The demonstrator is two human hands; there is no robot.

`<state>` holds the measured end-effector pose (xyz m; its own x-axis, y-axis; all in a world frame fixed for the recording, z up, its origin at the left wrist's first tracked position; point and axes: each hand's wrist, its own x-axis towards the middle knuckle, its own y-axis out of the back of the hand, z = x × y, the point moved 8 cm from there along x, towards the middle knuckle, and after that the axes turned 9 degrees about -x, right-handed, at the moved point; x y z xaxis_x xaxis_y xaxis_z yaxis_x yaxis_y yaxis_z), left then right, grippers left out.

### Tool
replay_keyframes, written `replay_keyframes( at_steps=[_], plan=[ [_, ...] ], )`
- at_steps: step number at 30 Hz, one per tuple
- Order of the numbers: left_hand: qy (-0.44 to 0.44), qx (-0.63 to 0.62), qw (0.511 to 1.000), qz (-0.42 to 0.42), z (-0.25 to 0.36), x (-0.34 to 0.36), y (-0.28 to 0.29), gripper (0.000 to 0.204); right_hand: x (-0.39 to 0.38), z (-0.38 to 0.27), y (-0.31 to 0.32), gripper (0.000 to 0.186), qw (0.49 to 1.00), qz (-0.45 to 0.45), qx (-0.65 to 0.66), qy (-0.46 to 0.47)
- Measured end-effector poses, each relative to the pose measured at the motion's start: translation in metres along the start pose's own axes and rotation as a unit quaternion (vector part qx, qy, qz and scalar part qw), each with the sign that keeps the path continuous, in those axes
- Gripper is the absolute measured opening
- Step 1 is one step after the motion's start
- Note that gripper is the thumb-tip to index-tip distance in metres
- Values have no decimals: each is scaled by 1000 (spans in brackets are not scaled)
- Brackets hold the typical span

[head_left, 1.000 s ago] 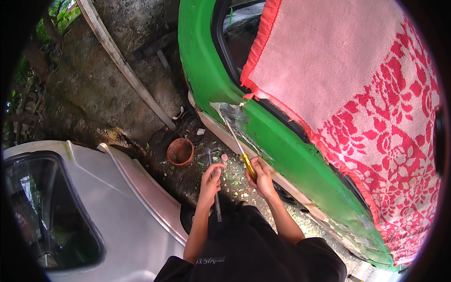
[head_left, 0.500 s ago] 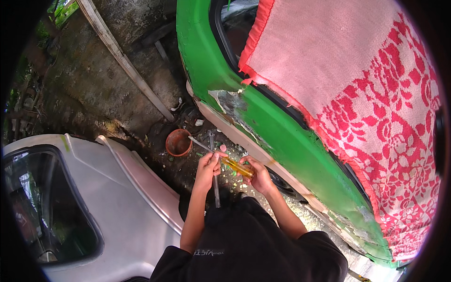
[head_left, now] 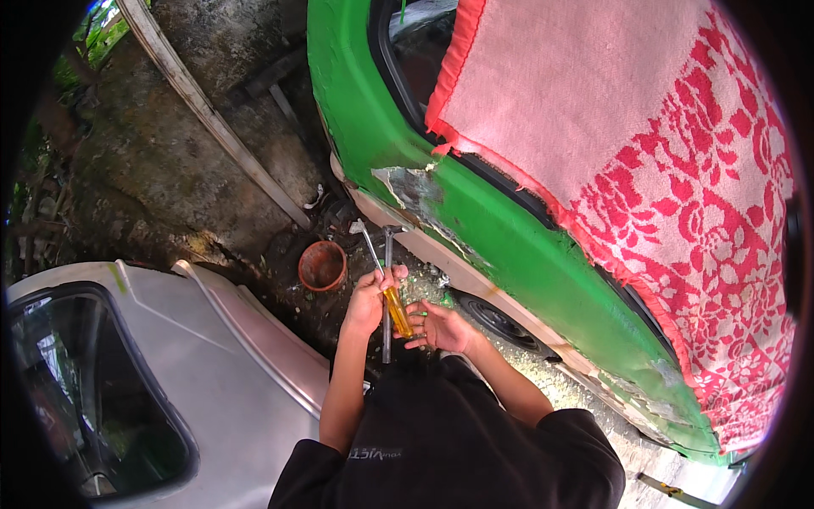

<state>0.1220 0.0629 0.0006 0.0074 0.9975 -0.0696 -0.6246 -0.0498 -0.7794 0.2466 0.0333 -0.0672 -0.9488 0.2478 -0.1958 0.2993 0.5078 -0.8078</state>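
Observation:
My left hand [head_left: 369, 297] is closed round a screwdriver with a yellow clear handle [head_left: 395, 312] and a metal shaft angled up and left. The same hand holds a long grey metal bar [head_left: 387, 346] with a crosspiece at its top, beside the screwdriver. My right hand [head_left: 445, 327] is open just right of the handle, fingers spread and loosely curled; whether a fingertip touches it I cannot tell. Ahead and to the right is a green vehicle body [head_left: 509, 237] with a jagged patch of peeled paint [head_left: 411, 188] below its window.
A pink-red patterned cloth [head_left: 644, 153] drapes over the green vehicle; its wheel [head_left: 496, 322] shows low down. A silver vehicle body [head_left: 212, 390] stands at my left. A terracotta pot [head_left: 322, 265], scattered debris, a long leaning plank [head_left: 212, 110] and a concrete wall [head_left: 153, 153] are ahead.
The screwdriver has come away from the peeled patch into my left hand, turning steeper since half a second ago. My right hand has let go of its handle and opened.

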Motion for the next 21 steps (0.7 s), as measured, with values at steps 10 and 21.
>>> replay_keyframes(
  at_steps=[10, 21],
  plan=[
    [-55, -42, 997, -32, 18, 17, -1, 19, 18, -23, -10, 62, 994, -44, 97, 18],
    [3, -88, 993, -75, 24, 13, -4, 20, 9, -59, -16, 47, 898, 261, -338, 106]
  ],
)
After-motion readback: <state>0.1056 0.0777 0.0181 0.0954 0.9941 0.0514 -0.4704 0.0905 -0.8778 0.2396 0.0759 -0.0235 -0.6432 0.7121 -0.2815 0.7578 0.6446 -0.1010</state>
